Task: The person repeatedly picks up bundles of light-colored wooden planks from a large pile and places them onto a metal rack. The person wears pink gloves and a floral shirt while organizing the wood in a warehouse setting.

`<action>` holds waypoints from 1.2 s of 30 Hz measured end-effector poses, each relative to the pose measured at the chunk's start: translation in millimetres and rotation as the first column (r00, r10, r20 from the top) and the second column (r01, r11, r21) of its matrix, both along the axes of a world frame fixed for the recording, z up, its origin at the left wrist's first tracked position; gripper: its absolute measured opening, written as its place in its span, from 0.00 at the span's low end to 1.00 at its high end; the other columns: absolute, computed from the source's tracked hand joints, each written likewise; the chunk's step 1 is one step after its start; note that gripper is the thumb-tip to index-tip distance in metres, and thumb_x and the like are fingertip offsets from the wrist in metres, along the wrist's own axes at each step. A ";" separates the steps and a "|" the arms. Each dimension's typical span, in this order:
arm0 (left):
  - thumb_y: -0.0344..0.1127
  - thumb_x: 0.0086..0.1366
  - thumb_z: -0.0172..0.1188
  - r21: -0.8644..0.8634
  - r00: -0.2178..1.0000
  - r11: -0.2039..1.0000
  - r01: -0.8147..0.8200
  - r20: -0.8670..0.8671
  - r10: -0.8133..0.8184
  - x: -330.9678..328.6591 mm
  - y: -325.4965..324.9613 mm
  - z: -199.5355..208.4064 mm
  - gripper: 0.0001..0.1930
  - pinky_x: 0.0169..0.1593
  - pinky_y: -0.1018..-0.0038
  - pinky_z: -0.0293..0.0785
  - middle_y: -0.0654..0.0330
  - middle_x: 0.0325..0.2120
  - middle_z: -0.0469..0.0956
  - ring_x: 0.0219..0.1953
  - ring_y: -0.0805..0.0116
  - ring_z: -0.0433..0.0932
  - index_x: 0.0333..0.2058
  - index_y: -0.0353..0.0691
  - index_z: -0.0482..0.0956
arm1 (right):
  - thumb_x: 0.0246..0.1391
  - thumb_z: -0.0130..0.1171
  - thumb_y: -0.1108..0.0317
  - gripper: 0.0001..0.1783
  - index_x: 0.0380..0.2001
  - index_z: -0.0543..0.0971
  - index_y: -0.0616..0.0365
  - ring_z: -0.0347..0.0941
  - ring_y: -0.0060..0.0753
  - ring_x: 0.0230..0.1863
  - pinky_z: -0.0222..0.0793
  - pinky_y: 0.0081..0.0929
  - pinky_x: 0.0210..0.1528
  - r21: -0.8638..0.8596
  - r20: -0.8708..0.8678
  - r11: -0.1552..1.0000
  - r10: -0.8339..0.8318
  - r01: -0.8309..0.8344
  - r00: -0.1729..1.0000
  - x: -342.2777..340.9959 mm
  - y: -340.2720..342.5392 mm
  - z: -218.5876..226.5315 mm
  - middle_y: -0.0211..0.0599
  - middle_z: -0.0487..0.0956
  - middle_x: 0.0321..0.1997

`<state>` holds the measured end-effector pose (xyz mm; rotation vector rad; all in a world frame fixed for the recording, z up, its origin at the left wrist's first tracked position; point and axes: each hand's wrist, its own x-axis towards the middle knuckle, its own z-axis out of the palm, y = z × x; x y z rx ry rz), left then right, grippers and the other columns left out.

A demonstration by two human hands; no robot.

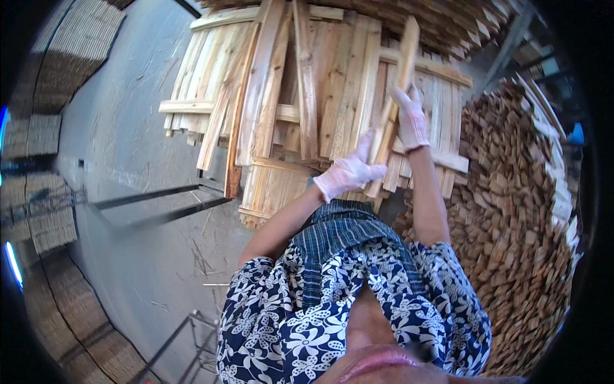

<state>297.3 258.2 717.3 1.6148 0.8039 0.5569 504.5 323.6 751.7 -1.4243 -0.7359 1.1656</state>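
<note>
As one long board [408, 54] likely needs steadying over the plank stack [332, 96] | right hand [411, 118] curls round it | left hand [350, 173], half-open, at its near end

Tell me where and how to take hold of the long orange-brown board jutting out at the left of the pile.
Grip the orange-brown board by its near end, probably best from the near left with the left hand. That end juts past the pale boards beside it, leaving both long edges exposed for fingers to close around.
</note>
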 end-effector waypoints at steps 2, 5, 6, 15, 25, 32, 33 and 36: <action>0.49 0.65 0.66 0.655 0.934 0.754 -0.049 -0.237 0.267 -1.6 5.8 -0.7 0.43 0.55 0.59 0.74 0.44 0.57 0.74 0.51 0.51 0.77 0.72 0.40 0.55 | 0.57 0.65 0.53 0.48 0.73 0.55 0.60 0.71 0.49 0.62 0.67 0.42 0.63 -0.130 0.462 0.988 -0.014 0.083 0.887 23.6 -2.3 -19.4 0.55 0.73 0.63; 0.53 0.66 0.62 0.794 0.724 0.574 -0.200 -0.275 0.633 -89.8 44.5 43.6 0.33 0.52 0.54 0.75 0.41 0.51 0.77 0.52 0.45 0.78 0.62 0.38 0.70 | 0.58 0.63 0.51 0.48 0.73 0.54 0.58 0.70 0.58 0.64 0.66 0.46 0.64 -0.292 0.805 0.903 0.054 0.316 0.591 71.3 3.7 -98.1 0.59 0.72 0.65; 0.55 0.64 0.63 0.812 0.557 0.544 -0.213 -0.357 0.750 -129.6 49.5 34.7 0.34 0.49 0.51 0.75 0.42 0.51 0.76 0.50 0.44 0.77 0.61 0.38 0.70 | 0.61 0.60 0.49 0.46 0.74 0.54 0.57 0.68 0.65 0.65 0.65 0.48 0.65 -0.288 0.819 0.900 0.054 0.327 0.571 77.9 10.5 -114.3 0.62 0.71 0.66; 0.42 0.58 0.72 0.061 0.597 0.744 -0.665 -0.554 0.579 -242.6 5.9 -10.7 0.47 0.55 0.64 0.76 0.46 0.55 0.75 0.53 0.57 0.79 0.71 0.42 0.54 | 0.62 0.58 0.49 0.44 0.72 0.56 0.62 0.67 0.66 0.64 0.67 0.50 0.64 -0.300 0.875 0.945 0.220 0.128 0.431 -2.8 60.8 -95.0 0.70 0.67 0.65; 0.39 0.57 0.73 0.217 0.530 0.701 -0.679 -0.517 0.673 -250.5 -5.8 64.6 0.43 0.48 0.67 0.78 0.50 0.43 0.82 0.41 0.63 0.81 0.68 0.36 0.61 | 0.55 0.62 0.51 0.51 0.74 0.50 0.55 0.64 0.69 0.68 0.66 0.49 0.66 -0.351 0.733 0.924 0.371 -0.150 0.571 -141.8 107.7 -20.7 0.69 0.61 0.69; 0.31 0.58 0.73 0.181 0.549 0.664 -0.726 -0.430 0.717 -278.4 13.2 98.5 0.39 0.52 0.73 0.74 0.55 0.50 0.76 0.48 0.68 0.74 0.66 0.36 0.62 | 0.50 0.65 0.61 0.53 0.75 0.49 0.54 0.65 0.70 0.67 0.66 0.43 0.67 -0.256 0.677 0.965 0.224 -0.062 0.701 -206.8 105.9 0.2 0.75 0.59 0.68; 0.31 0.58 0.73 0.180 0.556 0.664 -0.726 -0.416 0.720 -280.5 18.0 103.7 0.40 0.51 0.73 0.74 0.55 0.50 0.76 0.47 0.69 0.74 0.66 0.36 0.62 | 0.50 0.65 0.63 0.53 0.75 0.49 0.54 0.65 0.68 0.66 0.67 0.42 0.67 -0.280 0.652 0.958 0.231 -0.054 0.722 -205.7 108.9 2.5 0.73 0.59 0.69; 0.32 0.57 0.73 0.231 0.616 0.708 -0.667 -0.365 0.698 -258.3 11.7 131.8 0.41 0.49 0.73 0.74 0.55 0.48 0.75 0.45 0.70 0.73 0.67 0.37 0.60 | 0.50 0.64 0.67 0.51 0.75 0.51 0.54 0.68 0.57 0.65 0.69 0.41 0.65 -0.187 0.534 0.975 0.206 -0.124 0.820 -183.2 100.6 5.9 0.64 0.60 0.72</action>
